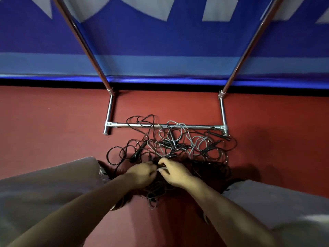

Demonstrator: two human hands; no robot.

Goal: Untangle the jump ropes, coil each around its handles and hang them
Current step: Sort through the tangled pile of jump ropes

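Note:
A tangle of black and grey jump ropes (170, 145) lies on the red floor, spilling over the lower bar of a metal rack (135, 124). Black handles (171, 135) stick out of the heap. My left hand (142, 172) and my right hand (173, 172) meet at the near edge of the pile. A pale grey cord (162, 169) runs between them, pinched by both sets of fingers. More dark loops (153, 196) hang below my hands and are partly hidden by them.
The rack's two chrome uprights (83, 41) (249, 49) rise steeply toward me from its floor feet. A blue padded wall (160, 43) stands behind it. My knees in pale trousers (53, 184) (277, 200) flank the pile on either side.

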